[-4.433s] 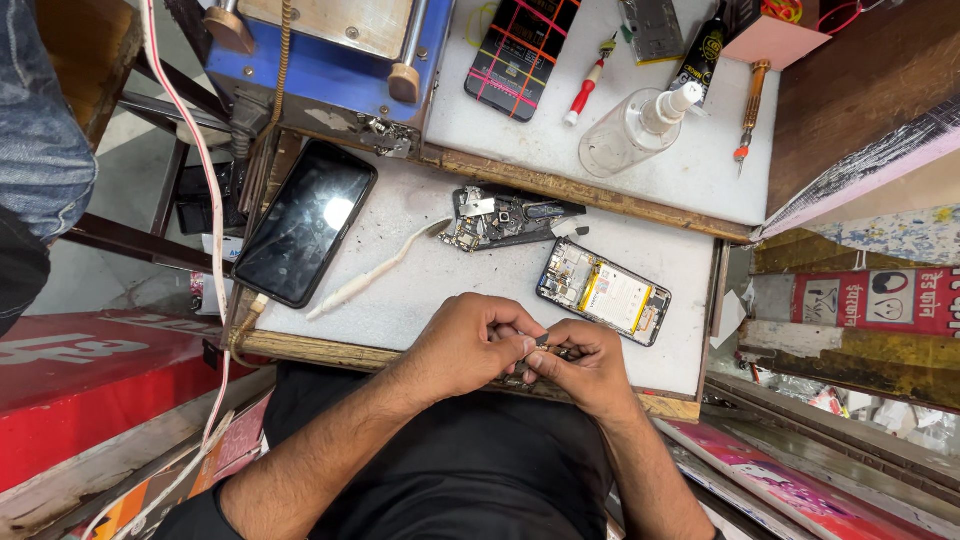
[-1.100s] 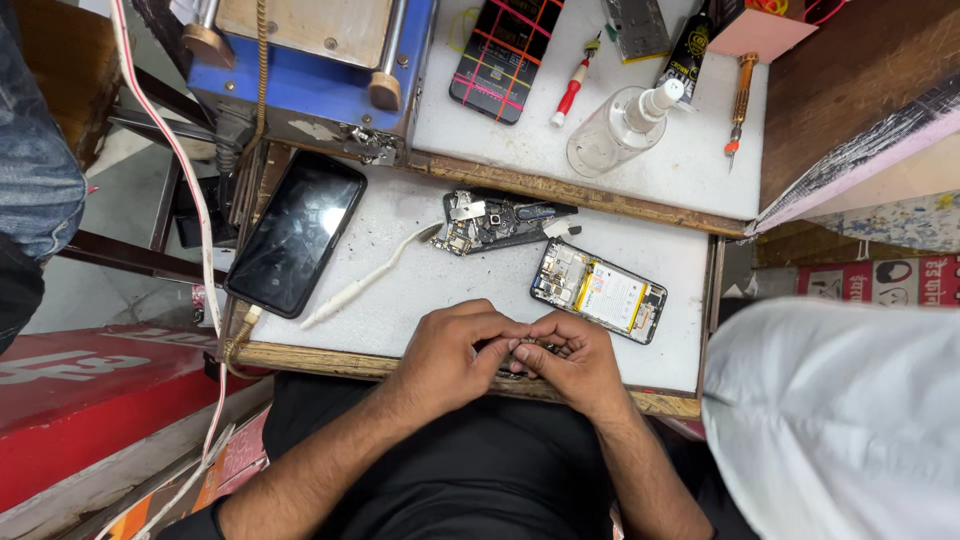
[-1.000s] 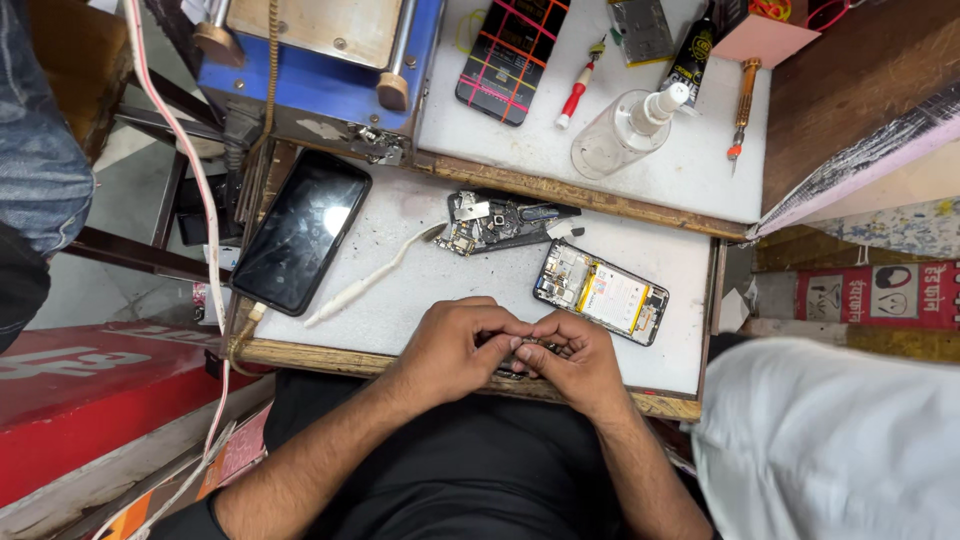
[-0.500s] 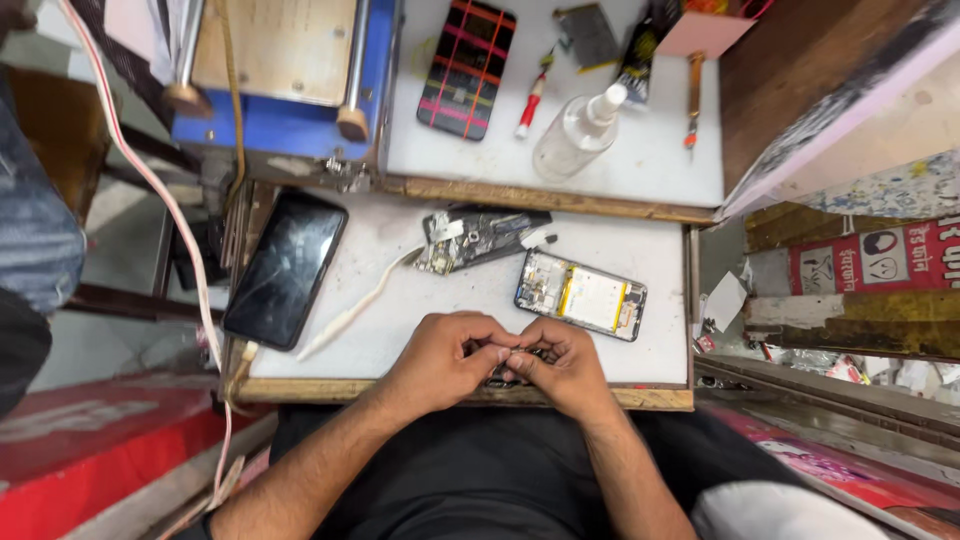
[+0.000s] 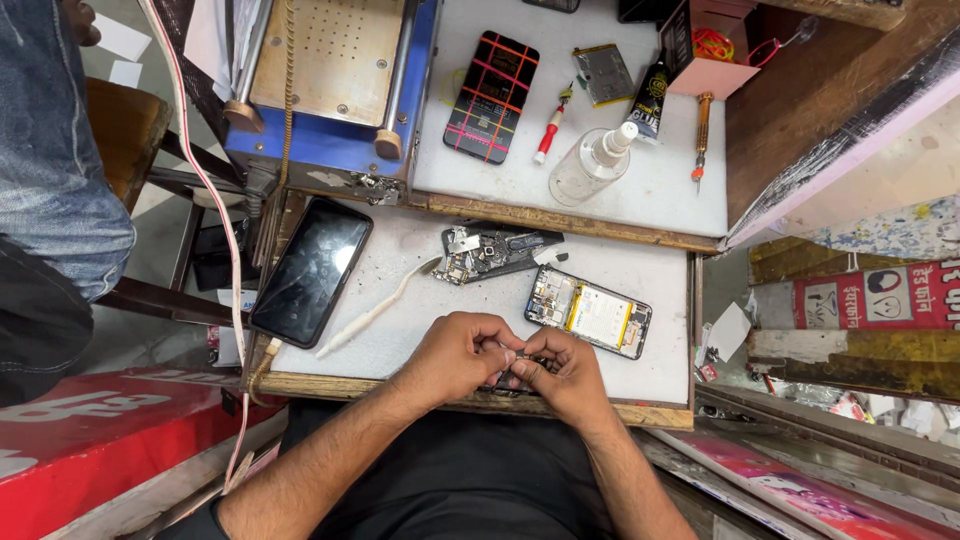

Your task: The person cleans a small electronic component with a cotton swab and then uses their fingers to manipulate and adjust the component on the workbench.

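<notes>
Both forearms are bare from the elbow down to the wrist, with no sleeve, watch, bracelet or ring visible on either. The left hand (image 5: 455,355) and the right hand (image 5: 565,370) are bare too, without gloves. The fingers (image 5: 500,338) have short, plain nails. Below the arms, the torso and lap are covered in plain black fabric, smooth and without any visible pattern.
</notes>
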